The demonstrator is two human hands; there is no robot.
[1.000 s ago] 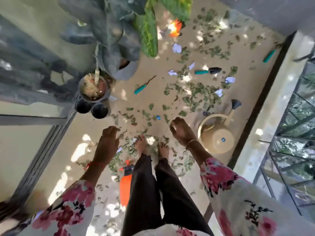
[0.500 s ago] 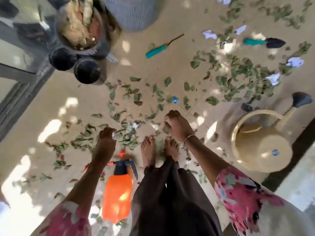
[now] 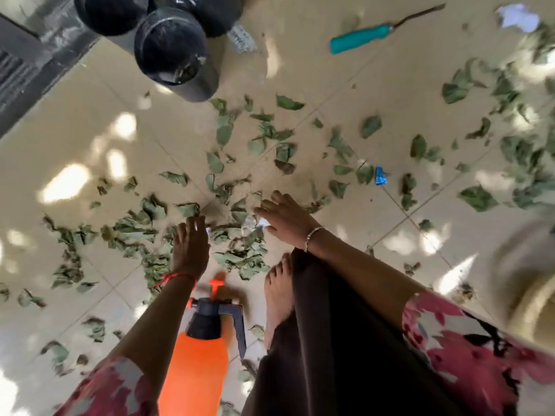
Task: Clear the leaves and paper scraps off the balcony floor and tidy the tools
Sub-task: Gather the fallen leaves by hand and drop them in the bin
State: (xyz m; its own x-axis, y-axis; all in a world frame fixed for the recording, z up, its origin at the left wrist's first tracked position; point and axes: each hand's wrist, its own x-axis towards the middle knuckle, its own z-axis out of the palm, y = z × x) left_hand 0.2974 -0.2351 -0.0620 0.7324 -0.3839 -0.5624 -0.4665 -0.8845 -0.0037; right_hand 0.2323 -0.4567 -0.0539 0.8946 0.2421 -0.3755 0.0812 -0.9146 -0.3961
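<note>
Green leaves (image 3: 240, 259) lie scattered over the beige tiled floor (image 3: 90, 139), thickest just in front of my bare foot (image 3: 277, 283). My left hand (image 3: 190, 247) hovers low over the leaf pile, fingers spread, holding nothing. My right hand (image 3: 285, 219) reaches down beside it, fingers apart, touching a white paper scrap (image 3: 264, 222) among the leaves. A blue scrap (image 3: 380, 175) lies to the right. Another white paper scrap (image 3: 515, 16) sits at the top right. A teal-handled garden tool (image 3: 360, 42) lies at the top.
An orange spray bottle (image 3: 195, 364) with a black pump head stands by my left forearm. Two black pots (image 3: 171, 46) stand at the top left by the door frame (image 3: 27, 64). The beige watering can (image 3: 528, 289) is a blur at the right edge.
The view has dropped closer to the floor. Both hands have gone down to the leaf pile and their fingers have spread; the right hand now touches a white scrap.
</note>
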